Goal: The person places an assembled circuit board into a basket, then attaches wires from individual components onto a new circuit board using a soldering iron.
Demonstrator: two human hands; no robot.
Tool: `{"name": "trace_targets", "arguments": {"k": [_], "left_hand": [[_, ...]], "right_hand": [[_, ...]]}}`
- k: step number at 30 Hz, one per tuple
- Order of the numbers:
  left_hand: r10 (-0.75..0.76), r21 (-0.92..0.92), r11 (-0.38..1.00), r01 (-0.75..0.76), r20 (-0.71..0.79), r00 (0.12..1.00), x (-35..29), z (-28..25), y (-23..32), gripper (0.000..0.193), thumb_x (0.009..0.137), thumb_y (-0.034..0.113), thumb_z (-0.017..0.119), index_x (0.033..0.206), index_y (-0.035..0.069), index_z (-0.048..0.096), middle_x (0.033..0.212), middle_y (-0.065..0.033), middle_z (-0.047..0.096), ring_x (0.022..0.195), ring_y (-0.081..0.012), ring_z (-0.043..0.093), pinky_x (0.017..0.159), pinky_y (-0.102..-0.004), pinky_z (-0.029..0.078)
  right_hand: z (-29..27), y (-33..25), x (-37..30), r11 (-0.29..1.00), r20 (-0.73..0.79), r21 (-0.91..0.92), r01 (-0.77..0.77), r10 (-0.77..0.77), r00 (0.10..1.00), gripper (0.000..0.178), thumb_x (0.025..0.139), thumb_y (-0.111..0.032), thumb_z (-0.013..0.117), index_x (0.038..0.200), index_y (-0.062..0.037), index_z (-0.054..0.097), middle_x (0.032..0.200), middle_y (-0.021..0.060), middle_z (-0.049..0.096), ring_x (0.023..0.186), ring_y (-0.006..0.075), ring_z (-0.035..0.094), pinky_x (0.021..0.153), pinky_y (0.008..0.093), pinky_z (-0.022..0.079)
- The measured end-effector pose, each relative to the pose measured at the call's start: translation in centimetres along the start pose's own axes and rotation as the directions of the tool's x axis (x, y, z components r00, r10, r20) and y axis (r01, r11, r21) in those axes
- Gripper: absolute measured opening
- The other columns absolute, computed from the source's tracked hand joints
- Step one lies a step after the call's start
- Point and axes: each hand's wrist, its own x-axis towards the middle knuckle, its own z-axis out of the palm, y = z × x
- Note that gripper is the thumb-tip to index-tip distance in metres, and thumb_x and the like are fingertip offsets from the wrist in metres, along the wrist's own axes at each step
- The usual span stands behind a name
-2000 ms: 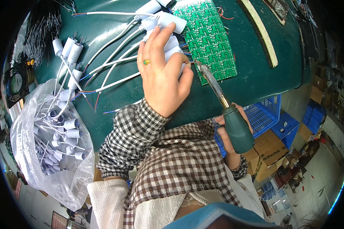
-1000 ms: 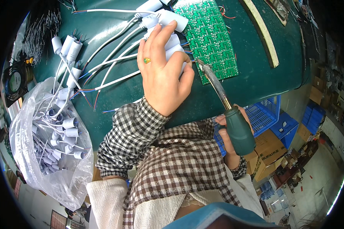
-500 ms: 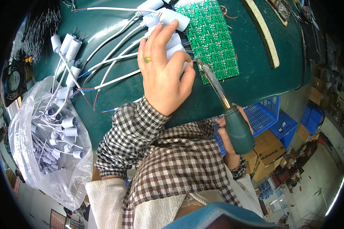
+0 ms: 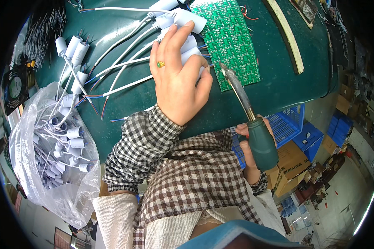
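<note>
My left hand (image 4: pixel 176 76) is closed over a white cylindrical housing (image 4: pixel 191 54) with a cable, pinching near its wire end at the left edge of a green circuit board panel (image 4: pixel 230 45). A ring sits on one finger. Thin wires run from the housings to the board. My right hand (image 4: pixel 253 145) is wrapped round the dark green handle of a soldering iron (image 4: pixel 262 143). Its tip (image 4: pixel 223 67) is over the lower part of the panel, a little right of my left thumb; whether it touches cannot be told. More white housings (image 4: pixel 189 20) lie beyond my left fingers.
At left, a clear plastic bag (image 4: pixel 85 186) holds many white corded housings, and several more (image 4: pixel 77 52) lean above it. A bundle of thin wires (image 4: pixel 45 33) lies far left. Right of the panel is a curved strip (image 4: pixel 289 37). A blue basket (image 4: pixel 293 120) and cardboard boxes (image 4: pixel 293 159) stand below the table edge.
The soldering iron's tip has moved slightly right, away from my left fingertips, and the handle has shifted a little right and down. My left hand stays in place.
</note>
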Motion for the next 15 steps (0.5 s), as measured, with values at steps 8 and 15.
{"name": "trace_targets", "arguments": {"k": [8, 15], "left_hand": [[-0.001, 0.001, 1.000, 0.001, 0.002, 1.000, 0.0, 0.0, 0.0, 0.012, 0.073, 0.006, 0.071, 0.084, 0.007, 0.066, 0.151, -0.0200, 0.044, 0.141, -0.0460, 0.040, 0.114, -0.0548, 0.031], [-0.005, -0.001, 1.000, 0.005, 0.008, 1.000, 0.0, -0.1, 0.0, 0.012, 0.073, 0.006, 0.071, 0.084, 0.007, 0.067, 0.151, -0.0199, 0.044, 0.141, -0.0457, 0.040, 0.114, -0.0545, 0.031]], "right_hand": [[-0.2, -1.1, 0.9, 0.993, 0.047, -0.084, 0.087, -0.083, 0.995, 0.070, 0.081, -0.041, 0.085, 0.131, 0.0021, 0.060, 0.102, 0.0068, 0.077, 0.089, 0.0197, 0.074, 0.083, 0.0322, 0.056], [0.1, -0.5, 0.3, 0.997, -0.021, 0.061, -0.039, 0.040, 0.999, 0.071, 0.083, -0.042, 0.083, 0.132, 0.0025, 0.058, 0.099, 0.0054, 0.078, 0.088, 0.0183, 0.074, 0.083, 0.0306, 0.056]]}}
